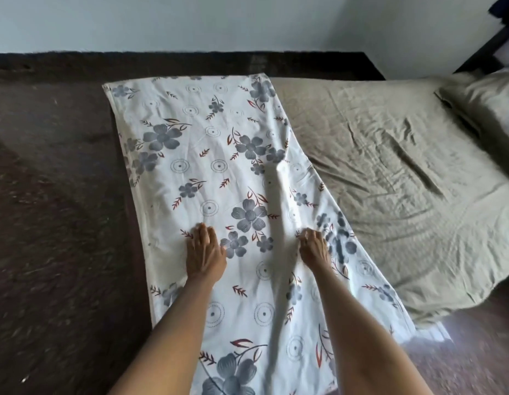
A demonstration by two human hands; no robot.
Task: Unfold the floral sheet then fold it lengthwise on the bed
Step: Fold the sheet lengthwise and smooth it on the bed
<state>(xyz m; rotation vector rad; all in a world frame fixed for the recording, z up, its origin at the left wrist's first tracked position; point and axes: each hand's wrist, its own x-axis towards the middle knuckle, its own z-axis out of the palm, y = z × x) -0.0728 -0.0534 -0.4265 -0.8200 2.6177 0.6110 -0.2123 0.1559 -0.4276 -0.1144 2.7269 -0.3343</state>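
Across the middle of the bed point(390, 155) lay the floral sheet point(207, 166), already a long narrow strip running from the wall-side edge to the near edge, where its end spilled over toward the person. On one side of it was a dark brown blanket point(53, 195), on the other an olive cover with a pillow point(481, 101) near the far right corner.

Both hands rested on the strip near its near end. The left hand point(204, 255) lay flat, fingers fairly straight, pressing the cloth down. The right hand point(313, 248) had its fingers curled, seemingly bunching a little fabric, though I could not tell for sure whether it held any.

It looked like thin, light cotton: soft, limp, quick to wrinkle, with a raised ridge standing just beyond the right hand. Such cloth would slide easily and sag wherever it went unsupported, so I judged the corners and long edges the best places to take hold, with flat palms for smoothing.
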